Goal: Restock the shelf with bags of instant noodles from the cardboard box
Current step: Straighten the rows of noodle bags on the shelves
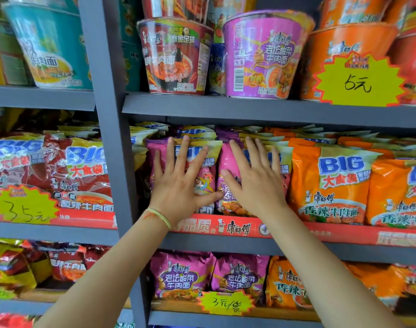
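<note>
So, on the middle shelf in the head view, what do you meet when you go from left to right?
Yellow price tag → red bags → grey post → left hand on a purple bag → right hand on the next purple bag → orange bags.

two pink noodle bags (228, 166) stand upright, side by side, at the middle shelf (226, 245) front.
</note>
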A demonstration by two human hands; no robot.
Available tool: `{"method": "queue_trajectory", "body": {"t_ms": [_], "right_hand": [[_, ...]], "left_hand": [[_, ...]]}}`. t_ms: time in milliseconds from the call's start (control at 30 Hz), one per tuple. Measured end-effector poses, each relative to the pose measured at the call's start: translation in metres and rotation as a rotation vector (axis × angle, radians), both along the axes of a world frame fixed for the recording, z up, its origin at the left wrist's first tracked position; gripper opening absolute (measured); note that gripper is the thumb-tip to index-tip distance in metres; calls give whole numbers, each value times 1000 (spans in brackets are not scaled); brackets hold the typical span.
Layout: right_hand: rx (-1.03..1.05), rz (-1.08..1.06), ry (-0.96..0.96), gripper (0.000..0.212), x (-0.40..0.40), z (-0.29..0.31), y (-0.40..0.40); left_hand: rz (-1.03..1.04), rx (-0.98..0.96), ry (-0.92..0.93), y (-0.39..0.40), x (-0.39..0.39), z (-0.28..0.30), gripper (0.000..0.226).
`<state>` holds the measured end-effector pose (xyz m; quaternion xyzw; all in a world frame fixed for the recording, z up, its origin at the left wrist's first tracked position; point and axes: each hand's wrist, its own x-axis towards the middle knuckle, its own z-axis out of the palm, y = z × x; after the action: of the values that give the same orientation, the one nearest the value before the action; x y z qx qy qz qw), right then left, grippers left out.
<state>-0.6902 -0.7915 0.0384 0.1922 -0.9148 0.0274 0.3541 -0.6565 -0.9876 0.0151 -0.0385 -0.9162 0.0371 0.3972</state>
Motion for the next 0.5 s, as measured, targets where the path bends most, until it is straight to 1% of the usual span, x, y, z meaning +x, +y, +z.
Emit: {"method": "queue_trajectory", "body": {"t_ms": [100,200,333,433,500], "right_hand": [[40,68,37,71,-1,-1,4],[94,100,36,81,2,-5,11],[160,140,10,91,1,-4,19],[174,180,-3,89,-1,2,23],[174,222,7,83,5,3,23]], "left_hand": [[-8,32,22,-1,-1,-1,93],[1,64,16,-2,-1,0,83],[26,82,-10,-2,-1,4,84],[58,112,-48,-2,1,6,86],[65,149,-18,1,9,8,83]]}}
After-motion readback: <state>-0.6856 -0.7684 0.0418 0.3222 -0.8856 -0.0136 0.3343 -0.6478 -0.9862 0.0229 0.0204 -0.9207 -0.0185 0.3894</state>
